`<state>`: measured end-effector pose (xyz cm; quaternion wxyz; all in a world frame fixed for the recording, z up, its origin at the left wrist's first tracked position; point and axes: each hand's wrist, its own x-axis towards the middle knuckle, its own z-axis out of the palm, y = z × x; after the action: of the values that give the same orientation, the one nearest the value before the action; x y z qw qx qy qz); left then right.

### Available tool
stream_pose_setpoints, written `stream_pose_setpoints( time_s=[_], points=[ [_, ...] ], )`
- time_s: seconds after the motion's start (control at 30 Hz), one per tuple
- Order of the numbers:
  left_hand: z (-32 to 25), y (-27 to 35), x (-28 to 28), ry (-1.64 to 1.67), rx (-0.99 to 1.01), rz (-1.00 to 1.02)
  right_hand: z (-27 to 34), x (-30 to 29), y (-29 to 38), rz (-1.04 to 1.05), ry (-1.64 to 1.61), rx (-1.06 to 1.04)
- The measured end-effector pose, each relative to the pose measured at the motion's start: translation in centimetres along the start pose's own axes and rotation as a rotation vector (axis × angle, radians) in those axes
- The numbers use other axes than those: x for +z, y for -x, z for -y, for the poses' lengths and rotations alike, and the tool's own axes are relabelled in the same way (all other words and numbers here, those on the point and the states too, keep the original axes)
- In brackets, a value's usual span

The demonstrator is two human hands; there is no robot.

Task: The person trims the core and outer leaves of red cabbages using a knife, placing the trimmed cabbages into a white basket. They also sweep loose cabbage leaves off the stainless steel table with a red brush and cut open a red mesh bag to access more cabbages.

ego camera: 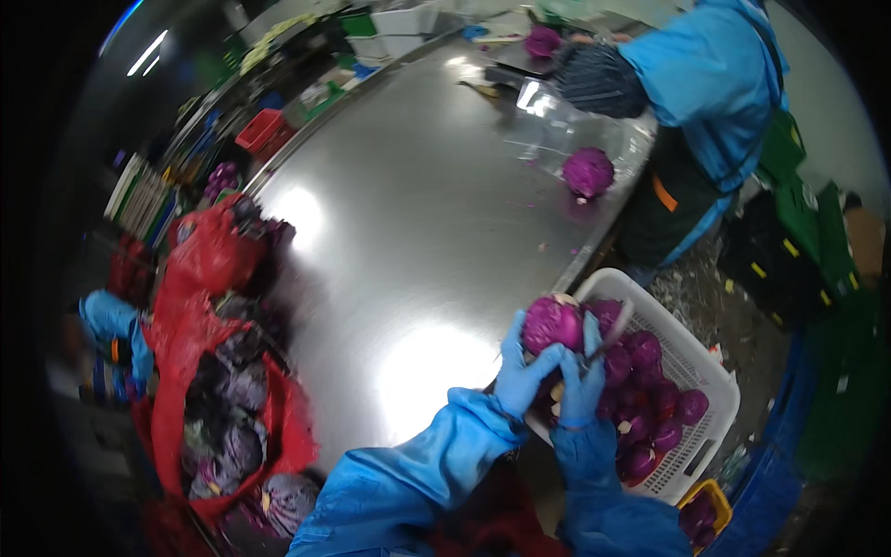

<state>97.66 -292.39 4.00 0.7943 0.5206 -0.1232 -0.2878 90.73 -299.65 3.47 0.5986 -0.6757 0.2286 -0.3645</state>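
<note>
A peeled red cabbage head [552, 324] is held by my left hand [523, 376] in a blue glove, over the near left rim of a white plastic basket [713, 393]. My right hand [583, 386], also blue-gloved, is against the cabbage's near right side. From it a blurred grey blade, apparently of a knife [615, 331], points up and right; its handle is hidden in the fingers. Inside the basket lie several shiny purple cabbages [644, 351], some with pale cut stems showing.
A steel table [390, 209] stretches ahead, with another peeled cabbage [588, 173] near its right edge. Red mesh sacks [202, 264] of unpeeled cabbages line the left. A person in a blue smock [703, 83] stands at the far right. A yellow basket [724, 512] is near the bottom right.
</note>
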Motion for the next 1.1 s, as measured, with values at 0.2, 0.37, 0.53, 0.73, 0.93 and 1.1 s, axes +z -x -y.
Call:
stream_pose_setpoints(
  time_s=[0.2,0.37,0.53,0.73,0.93,1.1],
  points=[
    [-5.7,4.3,-9.0,-0.464,0.257,-0.123,3.5,9.3,0.9,0.128,-0.344,0.225],
    [-14.7,20.9,-15.3,-0.499,0.087,-0.102,3.8,11.8,9.1,0.344,-0.221,0.336],
    [-17.6,38.6,-25.9,-0.778,0.386,-0.729,7.0,18.3,21.6,0.835,-0.138,0.691],
    [-12.0,46.5,-36.4,-0.11,0.155,-0.926,8.8,27.2,29.4,1.16,-0.133,0.769],
    [-13.5,48.3,-38.8,0.191,0.188,-0.781,9.0,30.2,36.9,1.294,0.082,0.912],
    [-18.2,59.4,-42.6,-0.168,0.226,-1.005,9.6,33.1,49.1,1.546,-0.026,1.025]
  ],
)
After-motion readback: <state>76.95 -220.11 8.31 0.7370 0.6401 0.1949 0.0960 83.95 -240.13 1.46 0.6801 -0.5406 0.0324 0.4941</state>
